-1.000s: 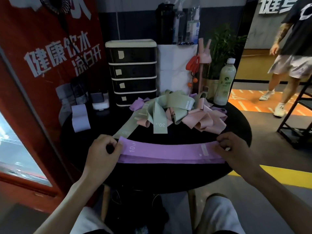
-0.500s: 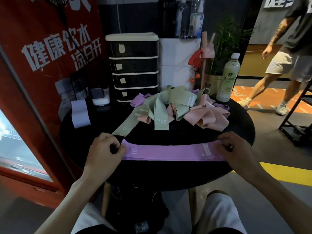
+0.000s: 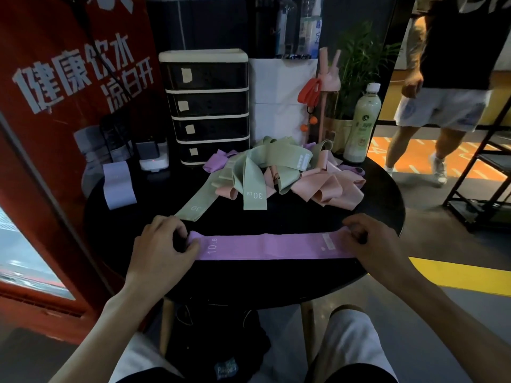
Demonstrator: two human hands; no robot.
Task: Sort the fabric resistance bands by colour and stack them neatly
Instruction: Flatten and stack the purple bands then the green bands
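A purple band (image 3: 265,246) marked 10 LB lies stretched flat across the near part of the round black table (image 3: 276,283). My left hand (image 3: 160,250) pinches its left end and my right hand (image 3: 373,244) pinches its right end. Behind it is a tangled heap of bands: green bands (image 3: 265,167) marked 30 LB in the middle and left, pink bands (image 3: 329,189) on the right, and purple bands (image 3: 217,163) poking out at the back. A folded pale lilac band (image 3: 119,185) sits apart at the table's far left.
A black drawer unit (image 3: 207,109), a white box (image 3: 279,98), a green bottle (image 3: 362,125), a plant and a small white device (image 3: 153,158) line the back of the table. A red cabinet stands at the left. A person walks by at the right, near a black rack.
Both hands and the purple band have moved a little away from me, and the band now lies flatter and straighter on the table. The person in the background has walked left.
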